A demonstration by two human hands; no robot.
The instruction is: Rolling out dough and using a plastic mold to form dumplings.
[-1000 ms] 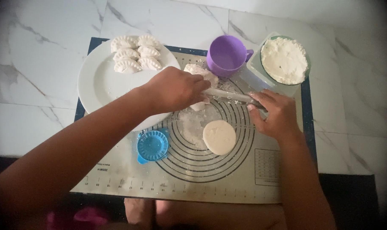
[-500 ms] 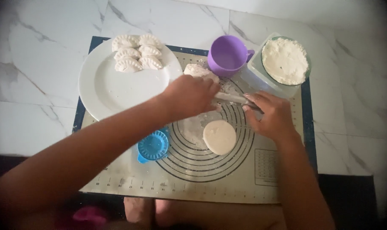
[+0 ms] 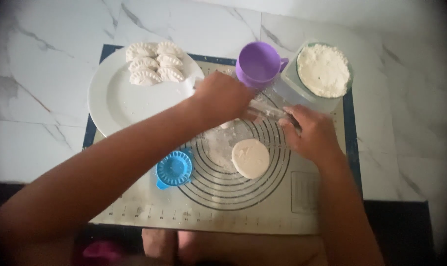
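Note:
My left hand [image 3: 222, 98] and my right hand [image 3: 313, 132] each grip one end of a clear rolling pin [image 3: 269, 110] lying across the far part of the baking mat [image 3: 263, 207]. A flat round of dough [image 3: 251, 157] lies on the mat's ring pattern, just below the pin and apart from both hands. Flour dust covers the mat beside it. My left forearm crosses over the mat from the lower left.
A white plate [image 3: 120, 98] with several shaped dumplings [image 3: 153, 63] sits at the back left. A blue dumpling press [image 3: 174, 169] lies left of the dough. A purple cup [image 3: 257, 64] and a clear tub of flour [image 3: 323, 70] stand at the back right. Marble counter surrounds the mat.
Both hands have moved the rolling pin a little farther away, off the dough round. The dough, press and plate have stayed where they were.

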